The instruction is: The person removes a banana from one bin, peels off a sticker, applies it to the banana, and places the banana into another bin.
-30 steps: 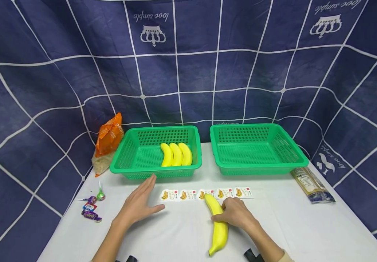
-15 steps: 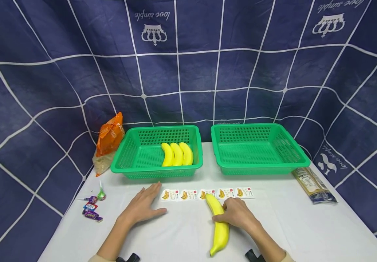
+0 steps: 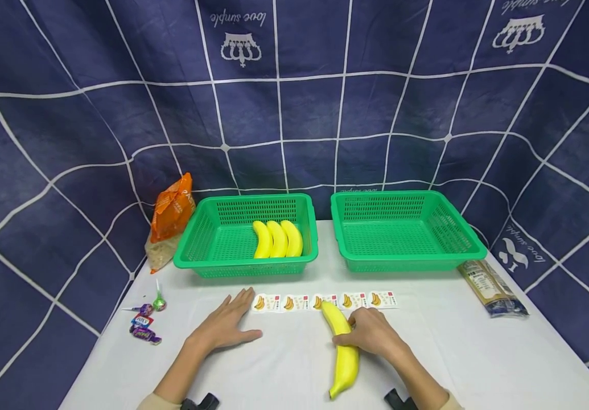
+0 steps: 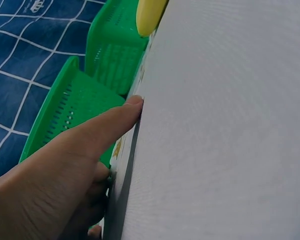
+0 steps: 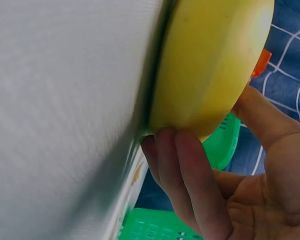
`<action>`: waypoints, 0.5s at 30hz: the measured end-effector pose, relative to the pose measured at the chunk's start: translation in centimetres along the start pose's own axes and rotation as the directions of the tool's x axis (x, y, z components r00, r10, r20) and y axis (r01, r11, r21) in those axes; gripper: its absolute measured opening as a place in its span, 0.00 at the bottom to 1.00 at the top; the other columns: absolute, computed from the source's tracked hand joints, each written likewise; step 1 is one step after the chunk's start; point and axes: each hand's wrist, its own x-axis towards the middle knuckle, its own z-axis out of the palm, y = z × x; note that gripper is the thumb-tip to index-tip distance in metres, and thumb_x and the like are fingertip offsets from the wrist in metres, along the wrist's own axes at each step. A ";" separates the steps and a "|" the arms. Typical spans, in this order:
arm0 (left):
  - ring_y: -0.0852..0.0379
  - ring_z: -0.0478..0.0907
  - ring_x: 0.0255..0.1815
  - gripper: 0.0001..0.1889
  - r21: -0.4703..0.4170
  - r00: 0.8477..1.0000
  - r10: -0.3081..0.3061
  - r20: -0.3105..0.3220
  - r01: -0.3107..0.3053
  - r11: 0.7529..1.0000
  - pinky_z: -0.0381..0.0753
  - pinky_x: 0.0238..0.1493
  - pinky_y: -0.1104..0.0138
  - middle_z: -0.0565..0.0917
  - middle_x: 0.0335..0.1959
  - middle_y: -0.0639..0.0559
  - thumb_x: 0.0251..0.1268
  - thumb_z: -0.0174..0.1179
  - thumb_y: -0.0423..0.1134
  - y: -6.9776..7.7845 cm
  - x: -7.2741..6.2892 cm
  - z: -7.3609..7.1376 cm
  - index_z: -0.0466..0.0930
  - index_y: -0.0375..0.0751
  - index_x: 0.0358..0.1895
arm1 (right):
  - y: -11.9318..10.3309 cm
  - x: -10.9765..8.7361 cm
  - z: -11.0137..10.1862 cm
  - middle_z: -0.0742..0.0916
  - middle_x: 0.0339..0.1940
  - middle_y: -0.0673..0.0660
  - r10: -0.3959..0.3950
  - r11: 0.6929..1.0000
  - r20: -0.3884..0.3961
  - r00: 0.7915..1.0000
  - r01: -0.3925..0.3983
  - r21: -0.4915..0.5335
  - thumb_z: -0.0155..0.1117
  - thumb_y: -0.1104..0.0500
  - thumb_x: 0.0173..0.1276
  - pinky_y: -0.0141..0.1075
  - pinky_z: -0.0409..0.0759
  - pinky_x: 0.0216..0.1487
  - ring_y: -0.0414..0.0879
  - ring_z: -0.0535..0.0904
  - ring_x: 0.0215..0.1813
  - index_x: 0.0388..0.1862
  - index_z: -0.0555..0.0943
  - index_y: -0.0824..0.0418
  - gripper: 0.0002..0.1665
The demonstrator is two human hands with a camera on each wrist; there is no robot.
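A yellow banana (image 3: 346,359) lies lengthwise on the white table, and my right hand (image 3: 372,332) grips its middle between thumb and fingers. In the right wrist view the fingertips (image 5: 187,142) touch the side of the banana (image 5: 210,65). My left hand (image 3: 225,326) rests on the table with fingers spread, its fingertips near the left end of a strip of banana stickers (image 3: 296,303). The banana's far tip touches or overlaps the strip's middle sticker in the head view. From the left wrist, the thumb (image 4: 110,125) looks straight and holds nothing.
Three bananas (image 3: 277,239) lie in the left green basket (image 3: 245,266). A second green basket (image 3: 412,263) stands right of it. Wrapped candies (image 3: 144,330) lie at left, near an orange bag (image 3: 171,213). A clear-and-gold packet (image 3: 491,287) is at right.
My left hand has come down from near the left basket's front rim onto the table beside the stickers. The right hand keeps its grip on the banana; the view has shifted slightly.
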 end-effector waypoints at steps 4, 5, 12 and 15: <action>0.48 0.52 0.80 0.55 -0.004 1.000 0.002 -0.005 -0.002 1.000 0.49 0.79 0.50 0.57 0.78 0.45 0.52 0.57 0.74 0.0 0.1 0.1 0.56 0.38 0.76 | 0.0 0.0 -0.2 0.80 0.22 0.50 0.000 1.000 0.004 1.000 0.000 0.005 0.80 0.43 0.45 0.31 0.67 0.23 0.42 0.72 0.24 0.34 0.87 0.65 0.28; 0.48 0.52 0.80 0.55 -0.003 1.000 0.003 -0.003 -0.003 1.000 0.49 0.79 0.50 0.57 0.78 0.45 0.52 0.57 0.74 -0.1 0.1 0.1 0.56 0.38 0.76 | 0.0 0.0 -0.2 0.80 0.22 0.51 -0.001 1.000 0.006 1.000 0.000 0.009 0.80 0.43 0.45 0.31 0.67 0.23 0.42 0.72 0.24 0.35 0.87 0.66 0.28; 0.48 0.51 0.80 0.55 -0.016 1.000 -0.004 0.010 0.004 1.000 0.48 0.79 0.49 0.55 0.79 0.45 0.52 0.57 0.74 -0.2 0.0 0.2 0.55 0.38 0.76 | -0.2 -0.1 -0.2 0.76 0.19 0.49 0.001 1.000 0.007 1.000 -0.001 -0.003 0.79 0.43 0.46 0.30 0.62 0.22 0.41 0.68 0.22 0.31 0.85 0.65 0.27; 0.48 0.50 0.80 0.55 -0.031 1.000 -0.004 0.009 0.005 1.000 0.48 0.79 0.49 0.56 0.78 0.45 0.52 0.58 0.74 -0.3 -0.1 0.3 0.55 0.38 0.76 | -0.6 -0.2 -0.5 0.74 0.18 0.50 0.007 1.000 -0.013 1.000 -0.007 -0.022 0.79 0.43 0.46 0.31 0.60 0.21 0.42 0.66 0.22 0.31 0.84 0.64 0.26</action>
